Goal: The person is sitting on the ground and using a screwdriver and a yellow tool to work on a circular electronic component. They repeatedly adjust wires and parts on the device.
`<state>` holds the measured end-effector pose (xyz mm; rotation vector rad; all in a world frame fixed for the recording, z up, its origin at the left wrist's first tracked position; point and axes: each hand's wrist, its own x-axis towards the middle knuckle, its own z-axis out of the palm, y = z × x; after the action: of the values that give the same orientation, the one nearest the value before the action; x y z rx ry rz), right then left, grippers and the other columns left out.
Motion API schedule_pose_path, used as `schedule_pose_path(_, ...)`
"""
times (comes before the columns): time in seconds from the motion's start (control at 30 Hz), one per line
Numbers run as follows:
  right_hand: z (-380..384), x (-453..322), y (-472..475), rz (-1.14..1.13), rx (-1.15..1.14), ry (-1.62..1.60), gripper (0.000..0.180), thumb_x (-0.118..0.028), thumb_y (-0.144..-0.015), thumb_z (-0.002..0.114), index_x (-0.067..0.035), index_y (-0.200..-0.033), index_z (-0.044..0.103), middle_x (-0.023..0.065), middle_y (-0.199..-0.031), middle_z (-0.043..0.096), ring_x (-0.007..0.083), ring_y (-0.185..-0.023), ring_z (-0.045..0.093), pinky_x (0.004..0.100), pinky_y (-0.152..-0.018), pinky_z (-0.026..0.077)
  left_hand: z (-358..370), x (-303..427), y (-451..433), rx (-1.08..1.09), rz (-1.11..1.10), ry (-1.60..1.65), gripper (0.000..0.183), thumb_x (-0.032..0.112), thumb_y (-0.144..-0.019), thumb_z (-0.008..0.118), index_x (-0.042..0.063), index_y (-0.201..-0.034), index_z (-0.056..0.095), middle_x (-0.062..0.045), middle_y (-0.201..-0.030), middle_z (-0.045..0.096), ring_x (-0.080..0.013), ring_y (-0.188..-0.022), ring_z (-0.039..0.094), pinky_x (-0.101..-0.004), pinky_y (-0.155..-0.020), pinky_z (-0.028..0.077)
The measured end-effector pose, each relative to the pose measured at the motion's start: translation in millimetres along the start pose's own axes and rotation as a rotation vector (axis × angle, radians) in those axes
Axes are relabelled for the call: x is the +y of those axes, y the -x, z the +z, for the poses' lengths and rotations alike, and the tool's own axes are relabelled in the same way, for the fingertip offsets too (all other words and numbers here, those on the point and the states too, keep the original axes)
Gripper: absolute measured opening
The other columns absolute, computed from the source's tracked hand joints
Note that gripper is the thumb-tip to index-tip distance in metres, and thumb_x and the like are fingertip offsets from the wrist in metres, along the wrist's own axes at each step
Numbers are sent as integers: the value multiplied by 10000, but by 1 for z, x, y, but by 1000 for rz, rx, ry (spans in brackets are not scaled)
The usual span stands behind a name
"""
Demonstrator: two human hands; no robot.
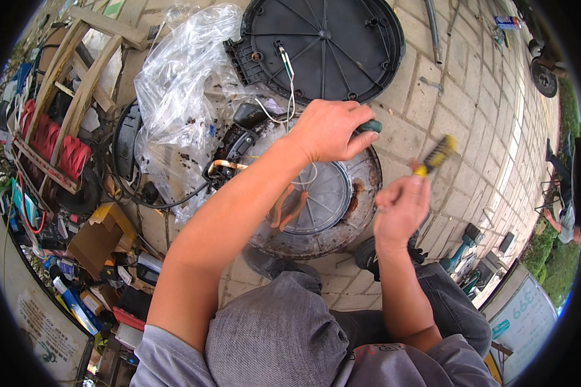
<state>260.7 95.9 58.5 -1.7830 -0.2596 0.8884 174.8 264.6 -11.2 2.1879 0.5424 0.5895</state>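
My left hand (333, 129) grips the dark green handle (369, 126) of a tool above a round, rusty metal appliance base (314, 244). The tool's working end is hidden. To the right, my right hand (404, 208) holds a yellow and black tool handle (435, 155), blurred at its upper end. Pliers with orange handles (293, 210) lie on the base's ribbed centre disc (327, 193). Beyond the base rests a round black plastic cover (324, 53), with thin wires (289, 72) running from it towards the base. A bent copper-coloured tube (226, 165) sits at the base's left side.
Crumpled clear plastic sheeting (174, 96) lies left of the base, beside a black cable (150, 205). Farther left are a wooden frame (80, 96) and an open cardboard box (99, 239). A cordless power tool (462, 246) lies at right. A person (565, 213) is at the far right.
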Motion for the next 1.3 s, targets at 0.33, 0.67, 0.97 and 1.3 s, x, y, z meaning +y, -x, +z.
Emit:
schedule_pose_path(0.33, -3, -11, -1, 167, -103, -71, 318, -244, -1026, 477, -16, -1244, 522, -42, -669, 408, 37, -538, 350, 214, -471, 304, -1, 8, 2, -11, 3, 10, 288, 339, -827, 662, 108, -998, 640, -70, -847, 657, -295, -706, 643, -387, -599, 511)
schedule_pose_path(0.67, 0, -7, 3, 158, -133, -45, 300, -231, -1028, 474, -19, -1232, 531, -45, -667, 413, 31, -549, 335, 212, -471, 295, -1, 1, 5, -24, -1, -16, 273, 354, -827, 650, 111, -946, 620, -68, -826, 650, -294, -730, 644, -402, -599, 508)
schedule_pose_path(0.97, 1, -7, 4, 125, -95, -98, 309, -208, -1028, 466, -7, -1258, 509, -37, -667, 429, 34, -527, 342, 213, -460, 303, 0, -1, 6, 9, 8, -3, 264, 336, -823, 661, 121, -973, 634, -65, -806, 638, -295, -689, 632, -394, -577, 495)
schedule_pose_path(1.3, 2, -12, -12, 90, -48, -22, 296, -219, -1024, 480, -32, -1248, 529, -49, -678, 410, 30, -529, 353, 194, -462, 319, -7, -10, 10, 54, -33, -24, 276, 332, -827, 661, 112, -993, 640, -67, -844, 653, -299, -710, 644, -383, -600, 508)
